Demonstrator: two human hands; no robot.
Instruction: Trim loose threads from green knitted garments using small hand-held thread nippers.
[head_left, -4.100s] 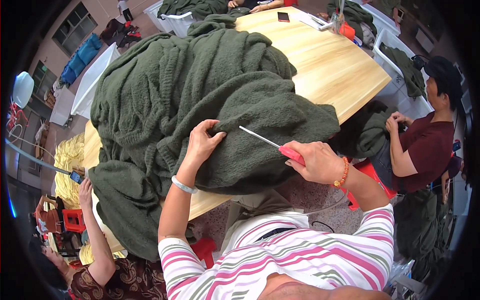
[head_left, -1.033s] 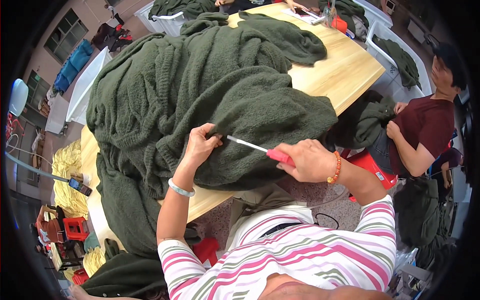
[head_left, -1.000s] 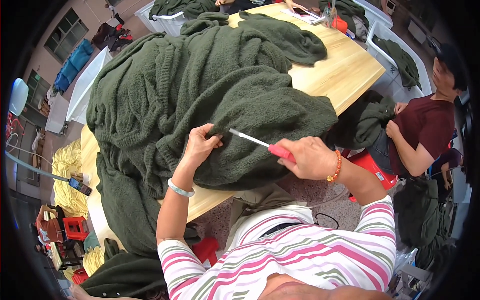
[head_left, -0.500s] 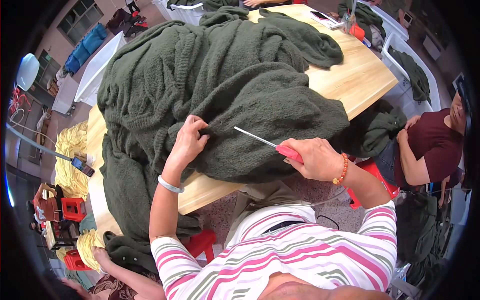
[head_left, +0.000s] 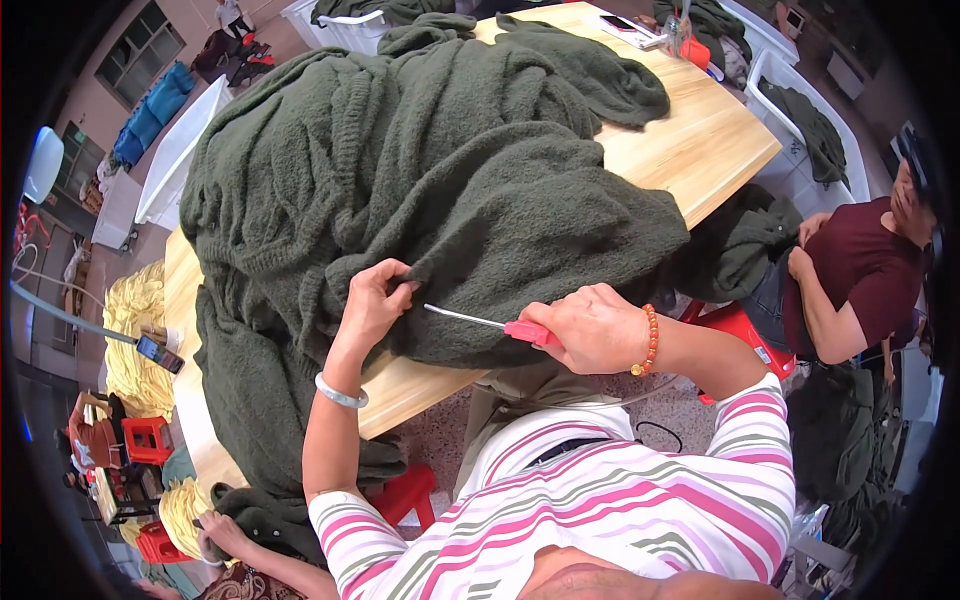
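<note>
A large heap of dark green knitwear (head_left: 420, 170) is spread over the wooden table (head_left: 700, 140), and every place below is given relative to that heap. At its near edge, the left hand (head_left: 375, 300) is closed on the fabric: the fingers (head_left: 398, 285) are curled and a fold of the knit is pinched between them and the thumb. A pale bangle (head_left: 340, 392) is worn on the left wrist, just below the heap's hanging edge.

Just to the right of that pinch, the right hand (head_left: 595, 328) is closed in a firm grip around the red handle of a thin metal tool (head_left: 480, 320). The tool's slim silver shaft is held nearly level and is pointed leftward, its tip lying just beside the left fingers and against the knit surface. Whether the tip is inside the fabric cannot be told. A bracelet of orange beads (head_left: 649, 340) is seen on the right wrist.

Part of the heap is draped over the table's near edge and hangs down at the left. To the right of the heap, a seated person in a maroon shirt (head_left: 860, 275) is seen with more green knit in the lap. Behind the heap, white bins (head_left: 345, 20) are filled with the same green material. To its lower left, yellow yarn (head_left: 135, 320) is piled.
</note>
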